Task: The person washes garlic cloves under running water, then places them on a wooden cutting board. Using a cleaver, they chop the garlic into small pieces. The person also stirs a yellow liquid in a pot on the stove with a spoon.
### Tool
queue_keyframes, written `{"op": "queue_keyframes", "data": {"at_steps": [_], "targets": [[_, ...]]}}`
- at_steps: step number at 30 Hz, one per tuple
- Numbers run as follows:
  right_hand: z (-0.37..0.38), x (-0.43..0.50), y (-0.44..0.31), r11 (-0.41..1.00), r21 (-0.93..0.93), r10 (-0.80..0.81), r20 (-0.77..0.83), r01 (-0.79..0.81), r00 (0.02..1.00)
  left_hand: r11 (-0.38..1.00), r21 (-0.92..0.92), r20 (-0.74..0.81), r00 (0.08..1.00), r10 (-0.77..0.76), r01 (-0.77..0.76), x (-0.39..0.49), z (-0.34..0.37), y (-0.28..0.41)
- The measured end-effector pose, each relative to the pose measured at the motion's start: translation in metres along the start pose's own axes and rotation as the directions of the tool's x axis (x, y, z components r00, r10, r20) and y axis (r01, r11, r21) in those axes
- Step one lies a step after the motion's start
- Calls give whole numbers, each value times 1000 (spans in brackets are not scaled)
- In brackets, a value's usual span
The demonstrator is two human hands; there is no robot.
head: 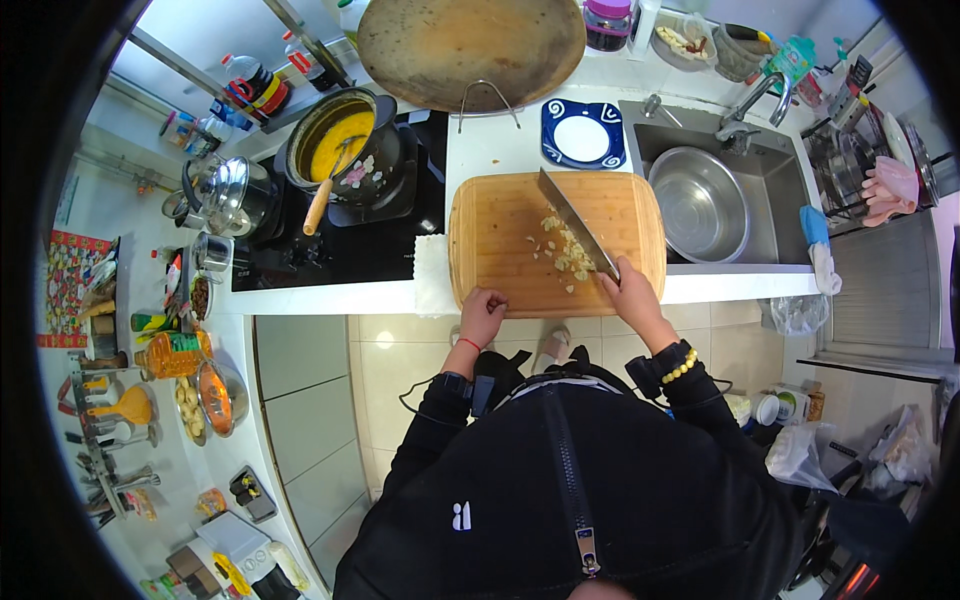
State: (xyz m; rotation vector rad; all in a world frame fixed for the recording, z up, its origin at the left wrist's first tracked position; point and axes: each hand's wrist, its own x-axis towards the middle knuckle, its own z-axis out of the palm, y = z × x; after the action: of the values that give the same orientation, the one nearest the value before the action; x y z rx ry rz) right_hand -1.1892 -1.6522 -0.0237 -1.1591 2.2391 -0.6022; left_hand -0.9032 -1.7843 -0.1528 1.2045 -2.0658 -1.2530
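Observation:
My right hand (636, 304) grips the handle of a broad-bladed kitchen knife (576, 222). The blade slants away to the far left over a wooden cutting board (495, 217). Chopped pale pieces (564, 251), seemingly garlic, lie scattered along its left side, some against the steel. At the board's front left edge rests my left hand (482, 319), fingers curled in and nothing visible in them. Whether it presses on the board cannot be made out. A blue-rimmed square plate (583, 139) with a white centre sits just behind the board.
Left of the board, a dark pot (375, 180) of yellow liquid holds a wooden-handled ladle (320, 206) on the black cooktop (405, 244). A steel basin (697, 206) stands in the sink (780, 202) at right. Behind leans a large round wooden board (472, 52) near a wire stand (489, 86).

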Motion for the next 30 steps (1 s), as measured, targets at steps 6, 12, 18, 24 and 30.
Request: {"op": "queue_keyframes", "data": {"at_steps": [6,12,18,24,30], "targets": [[-6,0,6,998,-20,-65,-78,64,995,1000,-26,7,1000,-14,14,1,0,-1],[-2,-6,10,999,20,31,-71,-30,997,999,32,10,1000,-10,10,1,0,0],[2,-3,6,998,66,-24,-24,25,999,1000,17,12,1000,-18,18,2,-1,3],[7,-2,0,999,37,-21,14,20,1000,999,35,-6,1000,0,0,1,0,3],[2,2,0,992,66,-110,0,110,994,1000,21,-3,1000,-6,6,1,-1,2]]}}
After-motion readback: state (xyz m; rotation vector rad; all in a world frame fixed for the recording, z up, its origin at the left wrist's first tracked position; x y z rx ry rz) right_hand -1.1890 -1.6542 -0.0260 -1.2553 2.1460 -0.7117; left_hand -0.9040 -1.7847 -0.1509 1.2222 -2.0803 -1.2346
